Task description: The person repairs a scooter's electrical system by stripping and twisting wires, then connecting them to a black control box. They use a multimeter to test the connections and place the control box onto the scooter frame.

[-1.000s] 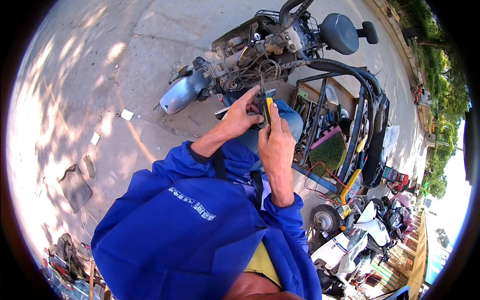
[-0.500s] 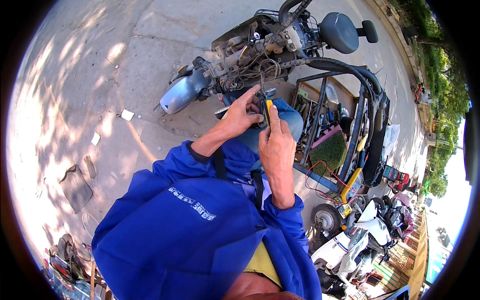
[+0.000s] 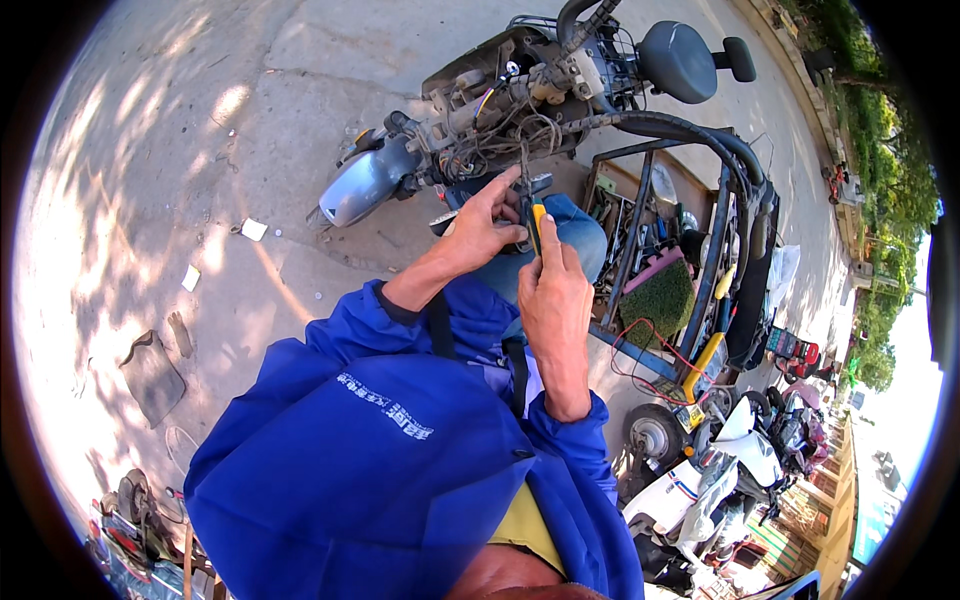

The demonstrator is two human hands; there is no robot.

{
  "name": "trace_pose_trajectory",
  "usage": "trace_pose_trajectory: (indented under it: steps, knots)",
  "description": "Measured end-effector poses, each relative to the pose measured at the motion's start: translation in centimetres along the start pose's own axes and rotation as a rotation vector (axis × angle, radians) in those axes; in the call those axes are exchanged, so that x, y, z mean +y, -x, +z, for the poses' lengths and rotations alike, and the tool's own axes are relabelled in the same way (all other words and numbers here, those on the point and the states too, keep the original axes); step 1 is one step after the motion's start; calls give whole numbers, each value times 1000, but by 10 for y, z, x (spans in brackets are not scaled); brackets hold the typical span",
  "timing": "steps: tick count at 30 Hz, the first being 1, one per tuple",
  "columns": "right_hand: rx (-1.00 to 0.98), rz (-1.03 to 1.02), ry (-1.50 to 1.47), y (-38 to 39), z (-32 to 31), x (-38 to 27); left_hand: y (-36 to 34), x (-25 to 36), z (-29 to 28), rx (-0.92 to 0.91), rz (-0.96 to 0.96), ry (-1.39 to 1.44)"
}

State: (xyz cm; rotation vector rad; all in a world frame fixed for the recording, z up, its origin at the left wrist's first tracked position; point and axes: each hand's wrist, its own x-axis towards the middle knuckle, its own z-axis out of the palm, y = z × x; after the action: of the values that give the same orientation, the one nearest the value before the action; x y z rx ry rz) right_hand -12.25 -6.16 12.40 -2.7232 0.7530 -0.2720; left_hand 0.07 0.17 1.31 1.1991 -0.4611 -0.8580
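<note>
My right hand (image 3: 557, 290) is closed round a slim tool with a yellow-and-black handle (image 3: 538, 222), its index finger stretched along it. I cannot make out the tool's tip. Facing it, my left hand (image 3: 487, 228) is closed at the end of a dark cable (image 3: 524, 172), index finger pointing up along it, thumb close to the tool. The cable hangs from a tangle of wiring (image 3: 530, 138) at the front of a stripped electric scooter or trike (image 3: 480, 125). Its silver-blue front mudguard (image 3: 370, 186) is to the left.
To the right, a blue metal frame (image 3: 640, 355) surrounds a tray of hand tools (image 3: 625, 225) and a green pad (image 3: 662, 300). A yellow multimeter (image 3: 708, 362) with red leads rests on it. Parked scooters (image 3: 700, 490) stand lower right. A grey mat (image 3: 152, 378) lies on the ground at left.
</note>
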Motion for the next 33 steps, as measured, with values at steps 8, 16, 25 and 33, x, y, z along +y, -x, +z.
trace_pose_trajectory:
  steps: [8, 16, 25, 33]
  knots:
    - [-4, 5, -21, 4, -2, -5, -2, -2, -6, 10, 8, 17]
    - [100, 141, -329, 38, -39, -5, 7, 8, -18, 17, -26, -9]
    - [348, 454, -651, 97, -108, 85, -6, 1, 4, 20, 30, 83]
    - [878, 513, -1075, 89, -157, 247, -4, 8, -7, 29, -16, 57]
